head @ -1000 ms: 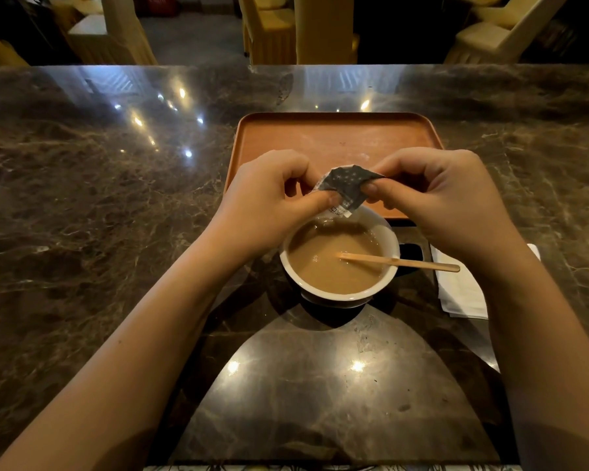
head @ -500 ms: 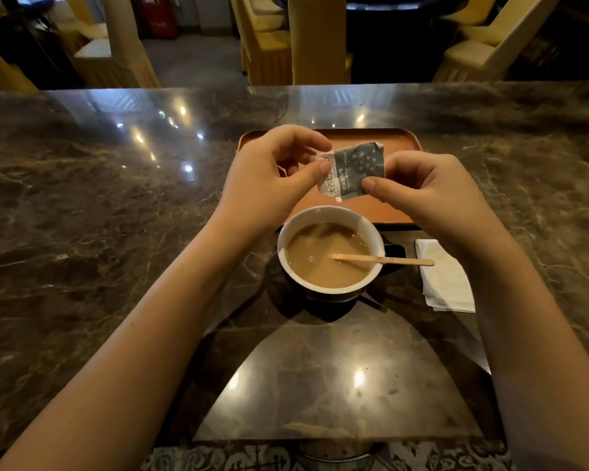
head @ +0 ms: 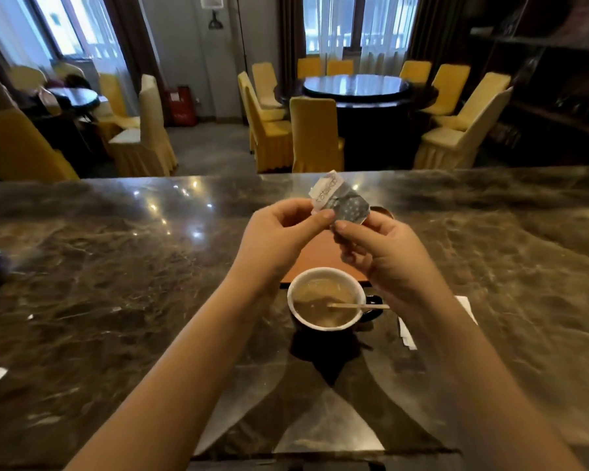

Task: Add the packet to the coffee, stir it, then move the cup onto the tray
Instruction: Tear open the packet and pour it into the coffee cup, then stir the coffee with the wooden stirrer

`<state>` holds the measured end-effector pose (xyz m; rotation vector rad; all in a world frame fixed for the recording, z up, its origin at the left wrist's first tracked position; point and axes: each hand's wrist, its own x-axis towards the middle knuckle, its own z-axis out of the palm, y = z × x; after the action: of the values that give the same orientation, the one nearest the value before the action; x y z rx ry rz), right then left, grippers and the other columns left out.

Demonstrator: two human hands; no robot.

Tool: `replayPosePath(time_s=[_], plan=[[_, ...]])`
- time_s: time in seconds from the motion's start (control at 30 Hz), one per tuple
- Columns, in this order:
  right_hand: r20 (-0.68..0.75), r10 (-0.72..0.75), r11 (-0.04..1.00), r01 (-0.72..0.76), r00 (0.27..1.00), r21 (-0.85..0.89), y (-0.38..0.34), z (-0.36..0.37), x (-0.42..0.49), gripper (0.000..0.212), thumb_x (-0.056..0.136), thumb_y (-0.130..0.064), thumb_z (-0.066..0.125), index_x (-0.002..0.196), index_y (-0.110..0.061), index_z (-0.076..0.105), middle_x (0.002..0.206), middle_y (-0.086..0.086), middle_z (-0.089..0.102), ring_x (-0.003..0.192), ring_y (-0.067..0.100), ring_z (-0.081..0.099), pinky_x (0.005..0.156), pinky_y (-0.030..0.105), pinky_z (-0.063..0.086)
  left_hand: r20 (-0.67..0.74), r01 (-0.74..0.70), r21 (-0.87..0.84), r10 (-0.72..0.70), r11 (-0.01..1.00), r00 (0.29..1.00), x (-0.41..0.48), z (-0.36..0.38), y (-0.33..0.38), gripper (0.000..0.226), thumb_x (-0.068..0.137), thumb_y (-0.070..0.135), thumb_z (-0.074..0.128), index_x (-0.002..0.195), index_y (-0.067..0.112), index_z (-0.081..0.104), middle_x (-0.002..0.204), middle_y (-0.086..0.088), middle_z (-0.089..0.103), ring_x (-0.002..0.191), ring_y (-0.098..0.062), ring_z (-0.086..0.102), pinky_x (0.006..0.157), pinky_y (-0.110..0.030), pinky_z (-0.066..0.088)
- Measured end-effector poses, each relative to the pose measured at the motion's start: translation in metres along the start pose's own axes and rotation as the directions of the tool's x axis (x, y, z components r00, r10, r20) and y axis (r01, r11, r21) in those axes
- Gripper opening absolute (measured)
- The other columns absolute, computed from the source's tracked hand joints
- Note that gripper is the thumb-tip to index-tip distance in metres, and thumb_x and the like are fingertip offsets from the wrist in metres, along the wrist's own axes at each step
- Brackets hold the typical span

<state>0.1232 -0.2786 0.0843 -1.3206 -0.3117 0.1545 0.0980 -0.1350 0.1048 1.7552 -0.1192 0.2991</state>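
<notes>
Near the centre of the frame both hands held the packet (head: pixel 341 201) up above the cup (head: pixel 325 299) — the left hand (head: pixel 279 232) pinched its left edge between thumb and fingers, the right hand (head: pixel 381 249) pinched the lower right edge. The packet looked creased, with a pale flap at its upper left, but whether it had been torn open could not be told. The coffee (head: pixel 322 302) sat just below centre, milky brown, with the wooden stirrer (head: pixel 357 305) resting across the rim and pointing right. The cup stood on the marble surface (head: pixel 116 283), just in front of the orange tray (head: pixel 315 256), not on it. By these signs the task was in its first step — pouring, stirring and moving the cup all seemed left to do.
</notes>
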Motion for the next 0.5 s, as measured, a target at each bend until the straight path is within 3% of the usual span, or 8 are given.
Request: replayPosePath(time_s=[0.13,0.27,0.43,0.5], plan=[[-0.056,-0.163,0.934,0.136,0.985,-0.330,-0.007,0.008,-0.006,0.012,0.080,-0.023,0.065,0.091,-0.018,0.066,0.072,-0.002,0.067,0.063,0.006,0.057,0.059,0.024,0.046,-0.059,-0.054,0.121,0.061,0.991,0.996,-0.006,-0.010,0.011,0.005,0.082,0.022,0.064,0.082,0.024,0.068,0.078,0.006,0.070,0.070,-0.001,0.063,0.060,-0.011,0.048],[0.035,-0.312,0.819,0.287,0.949,-0.497,-0.013,0.018,-0.010,0.002,0.082,-0.017,0.064,0.083,-0.018,0.066,0.068,-0.010,0.064,0.062,-0.004,0.058,0.056,0.009,0.044,-0.012,-0.088,0.334,0.097,0.938,0.995,-0.015,-0.032,0.017,0.006,0.081,0.022,0.064,0.083,0.020,0.069,0.080,-0.006,0.071,0.079,-0.022,0.064,0.074,-0.037,0.053],[0.148,-0.291,0.709,0.317,0.945,-0.630,-0.003,0.035,-0.020,0.003,0.082,-0.022,0.064,0.083,-0.019,0.065,0.073,-0.007,0.065,0.069,0.001,0.059,0.061,0.008,0.046,-0.012,-0.056,0.419,0.068,0.906,0.998,-0.033,-0.056,0.007,0.005,0.081,0.024,0.063,0.083,0.025,0.067,0.075,0.001,0.069,0.070,-0.013,0.062,0.066,-0.026,0.051],[0.165,-0.311,0.648,0.336,0.936,-0.684,0.000,0.031,-0.026,0.001,0.083,-0.021,0.064,0.081,-0.022,0.064,0.073,-0.014,0.061,0.072,-0.005,0.057,0.062,0.006,0.043,-0.013,-0.013,0.437,0.020,0.900,1.000,-0.041,-0.066,-0.003,0.005,0.082,0.023,0.063,0.081,0.027,0.067,0.075,0.002,0.069,0.071,-0.011,0.063,0.066,-0.022,0.050]])
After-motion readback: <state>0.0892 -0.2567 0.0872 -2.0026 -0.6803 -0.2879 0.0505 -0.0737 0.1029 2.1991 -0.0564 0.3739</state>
